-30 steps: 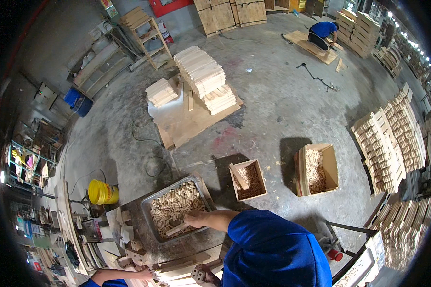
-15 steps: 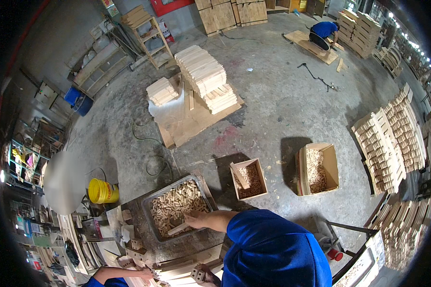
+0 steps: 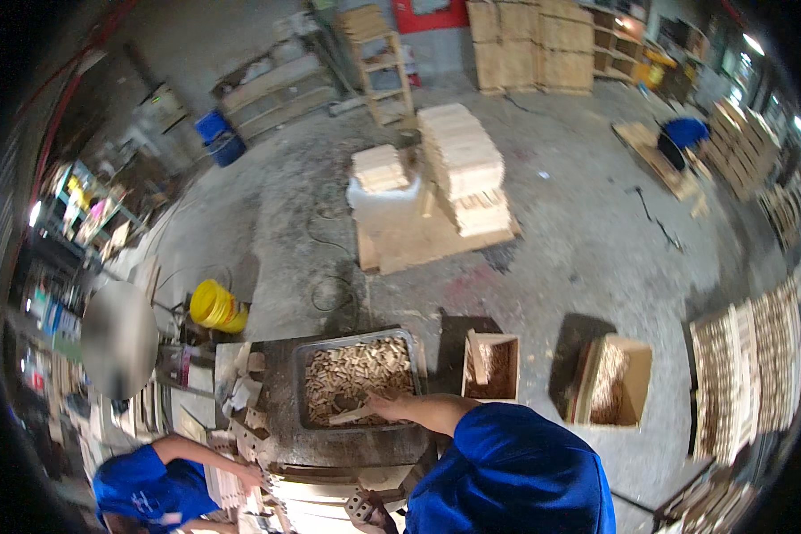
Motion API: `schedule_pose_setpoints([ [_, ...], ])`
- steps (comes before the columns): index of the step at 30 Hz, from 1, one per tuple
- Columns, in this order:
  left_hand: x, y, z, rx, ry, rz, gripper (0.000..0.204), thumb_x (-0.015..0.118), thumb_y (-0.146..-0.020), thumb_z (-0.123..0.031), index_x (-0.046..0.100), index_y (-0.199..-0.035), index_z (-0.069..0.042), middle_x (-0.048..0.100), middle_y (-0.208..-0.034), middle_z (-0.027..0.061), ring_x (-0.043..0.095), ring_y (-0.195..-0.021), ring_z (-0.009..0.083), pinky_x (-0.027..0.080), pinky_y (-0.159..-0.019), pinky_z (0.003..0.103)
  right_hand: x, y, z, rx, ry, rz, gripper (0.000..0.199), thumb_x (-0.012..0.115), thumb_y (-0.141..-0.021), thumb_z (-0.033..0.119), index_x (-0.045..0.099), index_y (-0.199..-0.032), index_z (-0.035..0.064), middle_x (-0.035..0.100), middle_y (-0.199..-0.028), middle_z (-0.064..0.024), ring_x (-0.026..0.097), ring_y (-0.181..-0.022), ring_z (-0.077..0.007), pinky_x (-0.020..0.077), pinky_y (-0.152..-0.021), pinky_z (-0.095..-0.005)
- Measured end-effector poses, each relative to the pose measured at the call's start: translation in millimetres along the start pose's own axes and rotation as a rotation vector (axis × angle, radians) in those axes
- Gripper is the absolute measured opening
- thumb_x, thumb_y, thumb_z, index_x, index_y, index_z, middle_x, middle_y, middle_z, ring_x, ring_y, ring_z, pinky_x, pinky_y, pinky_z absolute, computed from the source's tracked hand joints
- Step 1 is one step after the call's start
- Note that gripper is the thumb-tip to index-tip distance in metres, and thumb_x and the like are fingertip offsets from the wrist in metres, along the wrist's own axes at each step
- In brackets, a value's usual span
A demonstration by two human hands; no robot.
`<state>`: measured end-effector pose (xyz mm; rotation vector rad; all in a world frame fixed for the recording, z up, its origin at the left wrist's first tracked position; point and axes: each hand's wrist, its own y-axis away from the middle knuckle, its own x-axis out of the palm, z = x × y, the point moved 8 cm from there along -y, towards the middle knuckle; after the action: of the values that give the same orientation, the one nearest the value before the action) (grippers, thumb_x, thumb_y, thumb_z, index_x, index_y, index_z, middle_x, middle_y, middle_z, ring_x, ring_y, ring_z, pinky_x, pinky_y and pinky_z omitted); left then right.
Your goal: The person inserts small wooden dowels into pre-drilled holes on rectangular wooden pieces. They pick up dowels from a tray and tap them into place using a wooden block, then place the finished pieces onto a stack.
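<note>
My right hand [image 3: 385, 406] reaches into a grey tray [image 3: 416, 345] heaped with short wooden dowels [image 3: 356, 369]. Its fingers look apart, touching the dowels beside a flat light-coloured wooden strip [image 3: 351, 415]. Close to the lower edge, my left hand [image 3: 378, 516] grips a small wooden block with drilled holes [image 3: 359, 507]. Part of that hand is cut off by shadow and my blue sleeve. Long pale wooden slats [image 3: 329, 489] lie beside the block. More drilled blocks [image 3: 251, 436] are piled to the left of them.
A co-worker in blue [image 3: 151, 485] handles wooden pieces at the lower left. On the floor stand a wooden box [image 3: 514, 369], a carton [image 3: 632, 392] and a yellow bucket [image 3: 215, 307]. Stacked boards [image 3: 463, 156] sit farther off; another person [image 3: 685, 133] crouches at the far right.
The whole view has shifted, bringing more of the co-worker at lower left into the picture. My right hand stays in the dowel tray, and my left hand still holds the drilled block.
</note>
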<state>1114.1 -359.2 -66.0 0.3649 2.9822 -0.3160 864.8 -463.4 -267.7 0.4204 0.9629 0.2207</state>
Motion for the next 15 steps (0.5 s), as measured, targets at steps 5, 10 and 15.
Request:
schedule_pose_setpoints([
  [5, -11, 16, 8, 0.003, -0.265, -0.064, 0.016, 0.065, -0.101, -0.008, 0.070, -0.115, -0.002, 0.074, -0.103, 0.0113, 0.069, -0.096, 0.0307, 0.057, -0.092, 0.042, 27, -11, 4, -0.034, 0.061, 0.115, 0.039, 0.055, -0.108, 0.007, 0.056, -0.146, -0.0008, 0.060, -0.145, -0.0203, 0.066, -0.120, -0.0353, 0.0553, -0.099, -0.0494],
  [10, 14, -7, -15, 0.265, -0.142, -0.177, 0.010, 0.074, -0.098, -0.011, 0.074, -0.107, -0.007, 0.077, -0.104, 0.0093, 0.072, -0.088, 0.0244, 0.059, -0.084, 0.036, -26, -18, -25, 0.029, 0.125, 0.068, 0.028, 0.053, -0.108, 0.005, 0.061, -0.134, 0.0004, 0.063, -0.129, -0.0198, 0.065, -0.100, -0.0331, 0.0539, -0.084, -0.0494],
  [15, -24, 19, 24, -0.161, -0.079, -0.290, 0.027, 0.080, -0.080, -0.005, 0.074, -0.106, -0.001, 0.076, -0.091, 0.0048, 0.071, -0.082, 0.0115, 0.057, -0.074, 0.026, -71, 24, -6, 0.109, -0.269, -0.063, 0.021, 0.062, -0.106, 0.015, 0.072, -0.123, 0.0056, 0.071, -0.092, -0.0173, 0.068, -0.078, -0.0292, 0.0534, -0.067, -0.0481],
])
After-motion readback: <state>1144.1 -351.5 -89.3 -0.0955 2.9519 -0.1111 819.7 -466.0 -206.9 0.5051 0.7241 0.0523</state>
